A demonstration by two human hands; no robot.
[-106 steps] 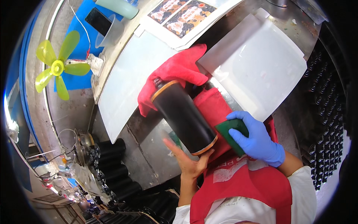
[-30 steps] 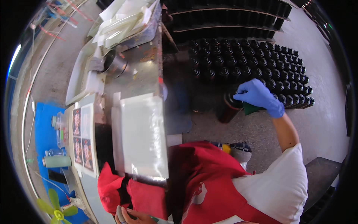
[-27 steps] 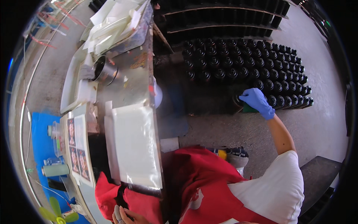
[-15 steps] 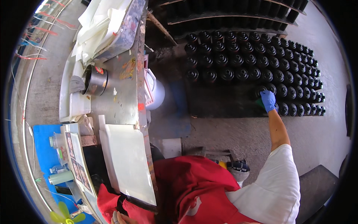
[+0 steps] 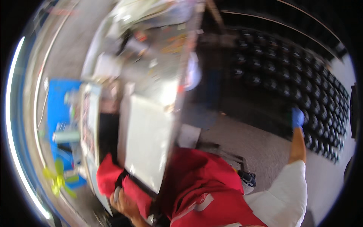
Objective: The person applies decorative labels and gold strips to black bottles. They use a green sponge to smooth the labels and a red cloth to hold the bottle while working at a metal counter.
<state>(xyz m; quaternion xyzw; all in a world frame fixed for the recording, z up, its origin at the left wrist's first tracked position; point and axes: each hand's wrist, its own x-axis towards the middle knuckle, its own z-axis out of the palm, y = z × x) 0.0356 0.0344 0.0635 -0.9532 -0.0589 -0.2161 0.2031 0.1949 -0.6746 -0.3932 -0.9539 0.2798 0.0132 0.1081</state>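
Head view, only one, blurry from motion: I'm reaching my right hand (image 5: pixel 297 118), in a blue glove, out over the rows of black cylinders (image 5: pixel 302 87) standing on the grey floor (image 5: pixel 245 140), arm stretched far to my right. The glove is sitting at the near edge of the block of cylinders, touching or just above one of them; too smeared to say which, and I can't tell whether my fingers are curled on anything or spread. My left hand (image 5: pixel 123 200), bare, is down low by the edge of the steel workbench (image 5: pixel 162 79), pressing against the red cloth (image 5: pixel 109 178) bunched there; fingers look bent around something grey but I can't tell if it's a real grip. A white tray (image 5: pixel 147 147) is lying on the bench beside it. Judging the cylinders: they're looking rigid, smooth-sided, probably a bit slick under a glove, not fragile, moderately light each. They're packed tight, touching neighbours, so I'm thinking the open top rim is the only place to pinch; sides aren't reachable except on the outer row nearest my glove.
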